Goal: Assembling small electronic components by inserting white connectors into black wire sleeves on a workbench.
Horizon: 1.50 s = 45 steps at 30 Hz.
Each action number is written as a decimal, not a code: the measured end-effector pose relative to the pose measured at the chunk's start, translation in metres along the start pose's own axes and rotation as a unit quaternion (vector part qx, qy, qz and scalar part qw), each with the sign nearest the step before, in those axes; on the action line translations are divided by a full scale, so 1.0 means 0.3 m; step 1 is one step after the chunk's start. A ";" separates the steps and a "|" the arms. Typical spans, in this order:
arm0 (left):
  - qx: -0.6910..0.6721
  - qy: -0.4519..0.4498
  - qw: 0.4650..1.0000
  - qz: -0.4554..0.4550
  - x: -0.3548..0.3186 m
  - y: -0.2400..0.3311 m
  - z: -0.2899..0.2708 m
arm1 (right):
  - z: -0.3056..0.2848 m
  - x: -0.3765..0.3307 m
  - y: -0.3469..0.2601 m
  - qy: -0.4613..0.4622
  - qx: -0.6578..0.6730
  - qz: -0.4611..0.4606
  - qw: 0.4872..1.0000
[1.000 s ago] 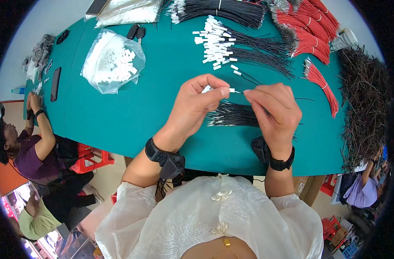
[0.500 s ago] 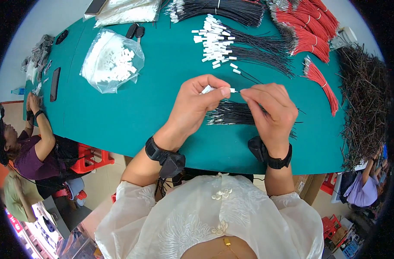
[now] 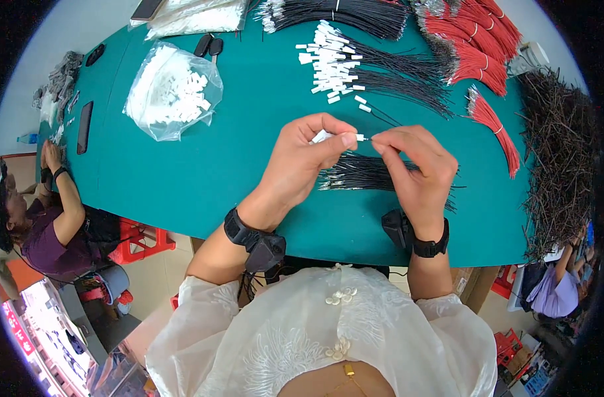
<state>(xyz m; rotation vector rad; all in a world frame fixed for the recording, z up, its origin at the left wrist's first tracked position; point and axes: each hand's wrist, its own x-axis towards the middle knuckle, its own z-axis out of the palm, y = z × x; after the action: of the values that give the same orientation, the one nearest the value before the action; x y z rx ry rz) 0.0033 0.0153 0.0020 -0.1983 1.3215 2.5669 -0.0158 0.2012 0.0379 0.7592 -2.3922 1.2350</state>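
My left hand (image 3: 300, 157) is closed, with thumb and forefinger pinching a small white connector housing (image 3: 361, 137); more white shows inside the curled fingers. Facing it, my right hand (image 3: 422, 171) pinches a thin black wire whose tip (image 3: 368, 139) points at the housing's end. Whether the tip has entered the housing is too small to tell. Below both hands lies a bundle of black wires (image 3: 358, 175) with bare metal ends, partly covered by my right hand. Just beyond, black wires with white housings (image 3: 331, 69) on their ends lie in a pile.
Left of the pile sits a clear bag of white housings (image 3: 176, 99). Red wire bundles (image 3: 480, 63) and a heap of dark wires (image 3: 558, 165) occupy the right side. Black wires (image 3: 341, 14) lie at the back. A co-worker (image 3: 50, 228) sits at the green table's (image 3: 183, 192) left edge.
My hands keep nearly the same pose, both pinches held, shifted very slightly to the right. At far left, a person in a green top has mostly passed out of view.
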 end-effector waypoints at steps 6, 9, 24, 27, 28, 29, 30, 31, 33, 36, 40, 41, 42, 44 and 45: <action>-0.004 -0.001 1.000 -0.005 0.006 -0.003 -0.007 | 0.005 0.005 -0.003 -0.008 0.005 -0.020 1.000; -0.005 -0.005 1.000 -0.009 0.010 0.005 -0.010 | 0.007 0.012 0.000 -0.007 -0.007 -0.021 1.000; 0.005 -0.019 1.000 -0.023 -0.006 -0.005 0.002 | -0.012 -0.001 -0.013 -0.024 -0.006 -0.038 0.999; 0.010 -0.020 0.999 -0.030 -0.003 -0.001 0.001 | -0.007 0.002 -0.011 -0.027 -0.005 -0.050 0.998; 0.007 -0.024 0.999 -0.035 0.001 0.002 -0.002 | -0.003 0.005 -0.010 -0.029 -0.004 -0.055 0.998; 0.014 -0.016 0.999 -0.024 0.002 0.005 -0.001 | -0.002 0.007 -0.010 -0.033 -0.010 -0.049 0.998; 0.021 -0.008 1.000 -0.013 0.003 0.008 0.000 | 0.004 0.013 -0.009 -0.029 -0.005 -0.051 0.998; 0.028 -0.001 1.000 -0.002 0.002 0.008 0.000 | 0.012 0.019 -0.006 -0.025 -0.001 -0.055 0.998; 0.025 -0.003 1.000 -0.011 -0.007 0.004 0.000 | 0.007 0.010 0.000 -0.023 0.000 -0.053 0.998; 0.033 -0.004 0.999 -0.011 0.002 0.012 -0.004 | 0.014 0.008 0.010 -0.013 0.020 -0.055 0.998; 0.011 0.000 1.000 -0.007 0.005 0.017 0.007 | -0.005 0.003 0.007 -0.020 0.040 -0.012 0.999; 0.005 0.000 1.000 -0.006 0.003 0.017 0.005 | -0.012 0.005 0.003 -0.021 0.040 -0.012 0.999; -0.001 0.001 1.000 -0.005 0.002 0.017 0.003 | -0.019 0.008 -0.002 -0.027 0.037 -0.007 0.999; -0.007 0.002 1.000 -0.002 0.002 0.023 -0.003 | -0.029 0.015 -0.007 -0.038 0.032 0.001 0.999; 0.008 0.014 1.000 0.007 0.005 0.028 -0.007 | -0.032 0.017 0.000 -0.039 0.033 -0.001 0.999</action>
<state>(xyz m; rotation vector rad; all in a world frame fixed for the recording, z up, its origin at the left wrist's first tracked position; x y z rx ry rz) -0.0004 0.0092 0.0070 -0.2236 1.3589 2.5734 -0.0194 0.2076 0.0460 0.8424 -2.4218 1.3126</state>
